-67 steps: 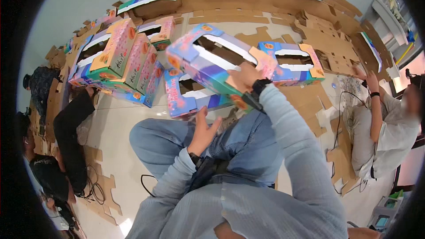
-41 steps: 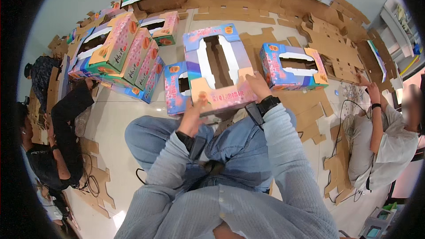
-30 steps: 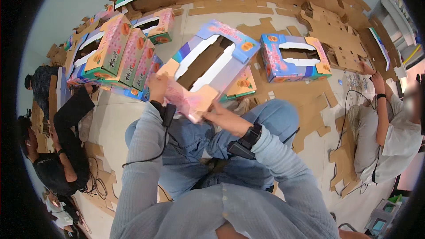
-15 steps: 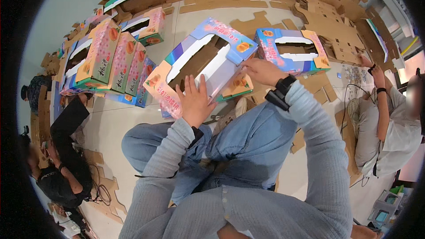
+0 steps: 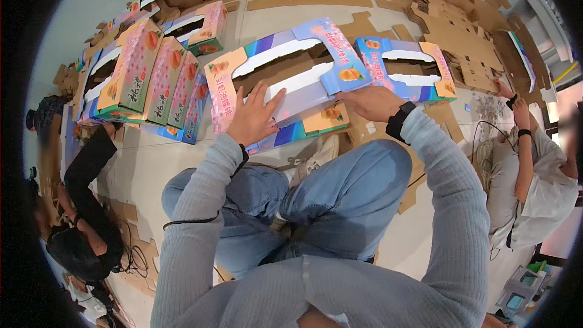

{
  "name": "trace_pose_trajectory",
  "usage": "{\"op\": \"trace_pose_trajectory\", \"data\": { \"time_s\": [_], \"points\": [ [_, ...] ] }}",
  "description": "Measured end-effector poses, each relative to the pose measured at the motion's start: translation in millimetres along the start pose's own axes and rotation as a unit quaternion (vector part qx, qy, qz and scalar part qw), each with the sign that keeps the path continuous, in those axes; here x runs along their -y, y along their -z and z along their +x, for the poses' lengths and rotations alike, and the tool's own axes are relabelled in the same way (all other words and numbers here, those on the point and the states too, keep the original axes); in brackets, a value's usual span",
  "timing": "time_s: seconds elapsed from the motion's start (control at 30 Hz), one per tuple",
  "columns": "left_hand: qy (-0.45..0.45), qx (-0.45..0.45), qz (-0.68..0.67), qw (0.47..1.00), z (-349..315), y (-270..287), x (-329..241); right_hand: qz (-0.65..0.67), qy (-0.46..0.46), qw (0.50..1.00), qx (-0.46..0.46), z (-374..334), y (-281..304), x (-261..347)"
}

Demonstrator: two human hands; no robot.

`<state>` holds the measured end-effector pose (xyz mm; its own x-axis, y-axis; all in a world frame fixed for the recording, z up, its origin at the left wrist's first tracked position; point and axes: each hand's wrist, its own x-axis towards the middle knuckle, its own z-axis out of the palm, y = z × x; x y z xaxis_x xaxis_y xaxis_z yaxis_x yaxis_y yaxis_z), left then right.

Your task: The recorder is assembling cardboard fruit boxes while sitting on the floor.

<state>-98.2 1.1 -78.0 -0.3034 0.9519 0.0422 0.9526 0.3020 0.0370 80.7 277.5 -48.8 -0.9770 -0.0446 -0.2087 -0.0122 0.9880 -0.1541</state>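
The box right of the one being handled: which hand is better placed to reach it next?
Probably the right hand: it is at the near right corner of the handled box, close to the box on the right. The left hand is farther off, fingers spread on the handled box.

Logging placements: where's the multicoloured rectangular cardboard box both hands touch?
Head view, centre: this box overlaps another printed cardboard box, left of a blue-orange box.

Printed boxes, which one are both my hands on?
The upper box in the middle: it alone has your left hand and right hand on it.
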Motion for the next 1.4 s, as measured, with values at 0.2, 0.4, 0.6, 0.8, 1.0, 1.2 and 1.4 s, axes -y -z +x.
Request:
{"op": "trace_pose_trajectory", "data": {
  "time_s": [0.2, 0.4, 0.6, 0.8, 1.0, 1.2, 1.4],
  "points": [
    [0.11, -0.107, -0.023, 0.988, -42, -3, -67, -0.04, -0.019, 0.999, -0.003, 15, -4, 15],
    [0.181, -0.164, -0.076, 0.967, -72, -14, -88, -0.111, 0.021, 0.993, -0.035, 34, -6, 20],
    [0.18, -0.174, 0.01, 0.968, -64, -21, -89, -0.078, -0.015, 0.997, -0.009, 35, -3, 19],
    [0.172, -0.136, -0.02, 0.975, -60, -16, -87, -0.001, -0.048, 0.999, 0.007, 22, 5, 18],
    [0.168, -0.116, -0.06, 0.977, -50, -17, -79, 0.088, -0.114, 0.986, 0.082, 19, 4, 18],
    [0.146, -0.116, -0.047, 0.981, -46, -25, -64, 0.138, -0.121, 0.981, 0.06, 19, -2, 19],
    [0.173, -0.077, -0.113, 0.975, -51, -21, -63, 0.154, -0.144, 0.97, 0.118, 17, 13, 35]
  ]
}}
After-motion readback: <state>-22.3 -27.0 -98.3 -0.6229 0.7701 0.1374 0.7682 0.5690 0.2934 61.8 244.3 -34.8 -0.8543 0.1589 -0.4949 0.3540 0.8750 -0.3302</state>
